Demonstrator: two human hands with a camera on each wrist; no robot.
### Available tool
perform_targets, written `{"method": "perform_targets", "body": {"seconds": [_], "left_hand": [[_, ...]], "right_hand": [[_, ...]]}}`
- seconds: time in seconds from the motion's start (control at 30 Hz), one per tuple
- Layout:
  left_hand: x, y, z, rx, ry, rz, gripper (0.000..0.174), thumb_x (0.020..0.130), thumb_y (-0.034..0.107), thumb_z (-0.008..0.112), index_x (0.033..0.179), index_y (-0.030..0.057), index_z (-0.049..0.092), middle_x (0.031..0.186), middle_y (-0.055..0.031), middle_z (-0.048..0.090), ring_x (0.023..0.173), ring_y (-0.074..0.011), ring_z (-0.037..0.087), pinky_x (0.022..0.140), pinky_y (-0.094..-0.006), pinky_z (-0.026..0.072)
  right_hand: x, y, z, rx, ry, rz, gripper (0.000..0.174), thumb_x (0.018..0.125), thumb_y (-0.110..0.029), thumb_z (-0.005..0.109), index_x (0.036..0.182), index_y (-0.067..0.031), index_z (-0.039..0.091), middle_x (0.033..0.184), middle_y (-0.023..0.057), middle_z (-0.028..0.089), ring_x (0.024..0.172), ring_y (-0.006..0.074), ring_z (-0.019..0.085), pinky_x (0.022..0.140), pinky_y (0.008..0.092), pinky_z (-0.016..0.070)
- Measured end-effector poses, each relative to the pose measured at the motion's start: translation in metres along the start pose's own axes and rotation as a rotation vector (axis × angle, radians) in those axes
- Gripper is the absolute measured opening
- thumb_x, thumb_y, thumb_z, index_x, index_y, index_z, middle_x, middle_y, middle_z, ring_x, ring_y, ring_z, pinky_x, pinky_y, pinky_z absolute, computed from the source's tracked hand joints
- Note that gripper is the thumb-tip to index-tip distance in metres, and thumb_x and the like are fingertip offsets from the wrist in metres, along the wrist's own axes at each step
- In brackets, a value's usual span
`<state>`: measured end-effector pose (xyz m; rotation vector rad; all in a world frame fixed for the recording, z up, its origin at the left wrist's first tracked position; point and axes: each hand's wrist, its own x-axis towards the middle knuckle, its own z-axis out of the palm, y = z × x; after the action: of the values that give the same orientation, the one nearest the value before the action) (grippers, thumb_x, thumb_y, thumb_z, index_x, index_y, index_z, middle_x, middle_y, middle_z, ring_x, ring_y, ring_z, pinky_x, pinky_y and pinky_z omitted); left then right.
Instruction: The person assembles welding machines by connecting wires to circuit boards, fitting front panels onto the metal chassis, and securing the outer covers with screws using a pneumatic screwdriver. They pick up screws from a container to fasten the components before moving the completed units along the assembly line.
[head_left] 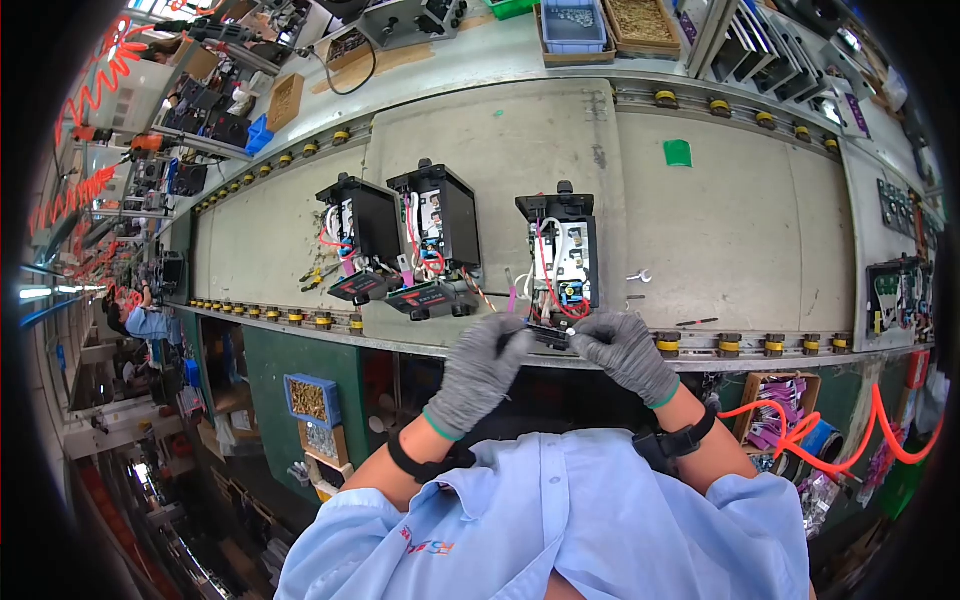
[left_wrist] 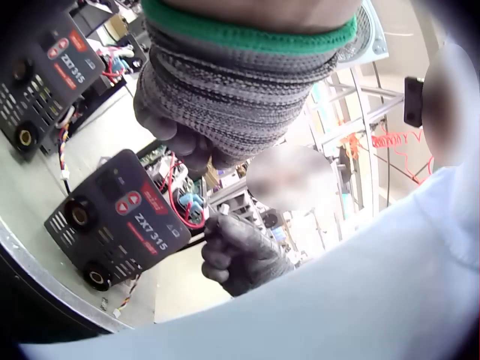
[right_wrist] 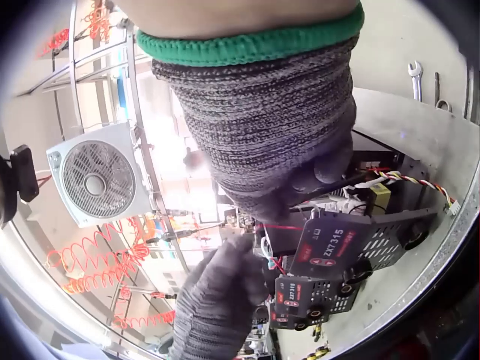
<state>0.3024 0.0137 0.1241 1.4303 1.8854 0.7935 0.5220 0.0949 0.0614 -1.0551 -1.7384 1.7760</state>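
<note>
The nearest of several black machine units (head_left: 565, 245) stands open with wires and boards exposed. Its black front panel (head_left: 548, 336) lies between two grey-gloved hands. The left hand (head_left: 478, 372) has its fingers curled at the panel's left end; the left wrist view shows this hand (left_wrist: 225, 97) above the printed panel (left_wrist: 124, 217), its fingertips partly hidden. My right hand (head_left: 630, 358) is at the other end, and in the left wrist view that hand (left_wrist: 244, 255) pinches a small white connector (left_wrist: 225, 210). Red wires (left_wrist: 178, 202) run beside it.
Two more units (head_left: 367, 222) stand to the left on the bench (head_left: 730, 240). A wrench (head_left: 640, 276) and a thin pen-like tool (head_left: 697, 321) lie right of the open unit. Roller rails (head_left: 730, 345) line the bench, and a red coiled hose (head_left: 830, 460) hangs at lower right.
</note>
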Motion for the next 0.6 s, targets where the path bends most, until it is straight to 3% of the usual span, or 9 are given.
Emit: {"method": "perform_targets", "body": {"seconds": [0.03, 0.07, 0.1, 0.17, 0.23, 0.27, 0.4, 0.53, 0.6], "left_hand": [[-0.005, 0.0, -0.012, -0.026, 0.007, -0.147, 0.021, 0.095, 0.022, 0.072, 0.097, 0.0018, 0.068, 0.075, -0.0079, 0.064, 0.072, -0.0166, 0.064, 0.07, -0.0353, 0.052], [-0.01, -0.006, -0.019, -0.025, 0.009, -0.148, 0.021, 0.095, 0.022, 0.072, 0.097, 0.0018, 0.068, 0.075, -0.0079, 0.064, 0.072, -0.0166, 0.064, 0.07, -0.0353, 0.052], [-0.015, -0.016, -0.024, -0.064, -0.018, -0.272, 0.022, 0.094, 0.023, 0.072, 0.095, 0.0016, 0.067, 0.074, -0.0071, 0.064, 0.073, -0.0148, 0.062, 0.07, -0.0334, 0.0514], [-0.022, -0.031, -0.028, -0.127, -0.107, -0.412, 0.028, 0.095, 0.028, 0.072, 0.091, 0.0007, 0.066, 0.074, -0.0044, 0.064, 0.074, -0.0107, 0.06, 0.071, -0.0293, 0.0503], [-0.017, -0.005, -0.024, -0.12, -0.166, -0.33, 0.032, 0.096, 0.031, 0.07, 0.091, -0.0001, 0.067, 0.074, -0.0041, 0.063, 0.072, -0.0107, 0.059, 0.07, -0.0291, 0.0498], [-0.013, 0.01, -0.021, -0.113, -0.221, -0.251, 0.036, 0.097, 0.034, 0.069, 0.091, -0.001, 0.067, 0.074, -0.0038, 0.063, 0.071, -0.0106, 0.058, 0.068, -0.0289, 0.0493], [0.021, 0.027, 0.002, -0.165, -0.354, -0.392, 0.042, 0.099, 0.04, 0.065, 0.095, -0.0016, 0.07, 0.073, -0.0057, 0.064, 0.069, -0.0125, 0.059, 0.067, -0.0317, 0.0503], [0.031, 0.005, 0.013, -0.14, -0.42, -0.316, 0.042, 0.1, 0.037, 0.064, 0.097, -0.0041, 0.069, 0.073, -0.0061, 0.064, 0.07, -0.0139, 0.061, 0.068, -0.0327, 0.0507], [0.023, 0.008, 0.014, -0.068, -0.363, -0.226, 0.04, 0.1, 0.036, 0.064, 0.098, -0.0042, 0.069, 0.073, -0.0065, 0.064, 0.07, -0.014, 0.061, 0.068, -0.0326, 0.0508]], "right_hand": [[-0.001, 0.001, -0.002, 0.002, -0.004, -0.001, 0.021, 0.088, -0.016, 0.076, 0.104, -0.002, 0.074, 0.084, 0.012, 0.07, 0.077, 0.0218, 0.067, 0.076, 0.0352, 0.0542], [-0.001, 0.003, -0.005, 0.127, -0.009, 0.112, 0.021, 0.087, -0.016, 0.076, 0.101, -0.001, 0.074, 0.084, 0.0109, 0.07, 0.076, 0.019, 0.066, 0.076, 0.0331, 0.0539], [-0.001, 0.004, -0.007, 0.252, -0.012, 0.225, 0.02, 0.087, -0.016, 0.077, 0.099, 0.0, 0.074, 0.083, 0.0098, 0.07, 0.076, 0.0163, 0.065, 0.076, 0.0311, 0.0535], [0.0, -0.007, -0.008, 0.233, -0.007, 0.215, 0.019, 0.086, -0.016, 0.077, 0.097, -0.0005, 0.074, 0.082, 0.0094, 0.069, 0.074, 0.0165, 0.064, 0.075, 0.0315, 0.0533], [0.003, -0.014, -0.008, 0.212, -0.003, 0.207, 0.018, 0.086, -0.016, 0.077, 0.096, -0.001, 0.074, 0.081, 0.009, 0.068, 0.072, 0.0168, 0.063, 0.074, 0.0319, 0.0532], [0.004, -0.017, -0.006, 0.053, 0.012, 0.124, 0.017, 0.086, -0.015, 0.077, 0.095, -0.0013, 0.074, 0.08, 0.0091, 0.067, 0.07, 0.0174, 0.063, 0.072, 0.0325, 0.0531], [0.006, -0.027, 0.008, -0.266, 0.066, -0.088, 0.016, 0.084, -0.014, 0.079, 0.095, -0.0031, 0.075, 0.079, 0.0098, 0.066, 0.068, 0.0196, 0.063, 0.069, 0.0349, 0.0531], [0.005, -0.022, 0.011, -0.338, 0.11, -0.147, 0.015, 0.083, -0.014, 0.08, 0.094, -0.0049, 0.076, 0.081, 0.0103, 0.068, 0.07, 0.022, 0.065, 0.069, 0.0355, 0.0536], [0.008, -0.02, 0.011, -0.141, 0.046, -0.059, 0.014, 0.083, -0.015, 0.08, 0.094, -0.0068, 0.077, 0.084, 0.0102, 0.07, 0.072, 0.0246, 0.066, 0.07, 0.0371, 0.0542]]}}
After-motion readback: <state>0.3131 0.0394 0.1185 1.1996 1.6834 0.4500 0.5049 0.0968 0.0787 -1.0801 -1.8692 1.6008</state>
